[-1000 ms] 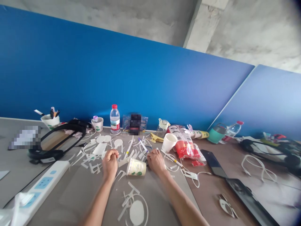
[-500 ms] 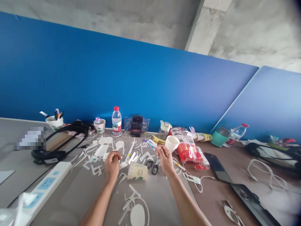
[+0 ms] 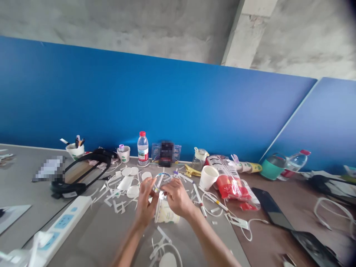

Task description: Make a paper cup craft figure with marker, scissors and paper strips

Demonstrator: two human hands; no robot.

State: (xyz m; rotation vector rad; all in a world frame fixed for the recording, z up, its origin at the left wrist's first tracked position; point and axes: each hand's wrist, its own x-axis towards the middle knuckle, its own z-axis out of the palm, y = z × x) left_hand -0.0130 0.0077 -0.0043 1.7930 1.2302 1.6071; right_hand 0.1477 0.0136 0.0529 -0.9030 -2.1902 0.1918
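Paper cup [image 3: 166, 215] is lying at six o'clock from the left hand [image 3: 146, 204] and right hand [image 3: 178, 197] — both half-curling, hold unclear.

Blue partition [image 3: 139, 96] — red-capped bottle [image 3: 142, 152] upright before it, white power strip [image 3: 65, 222] at left, teal container [image 3: 271, 168] at right

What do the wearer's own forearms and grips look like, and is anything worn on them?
The bare human left grip and bare human right grip wear no gloves. The left forearm and right forearm show no sleeve, cable or watch. Blur hides any thin rings or small markings.
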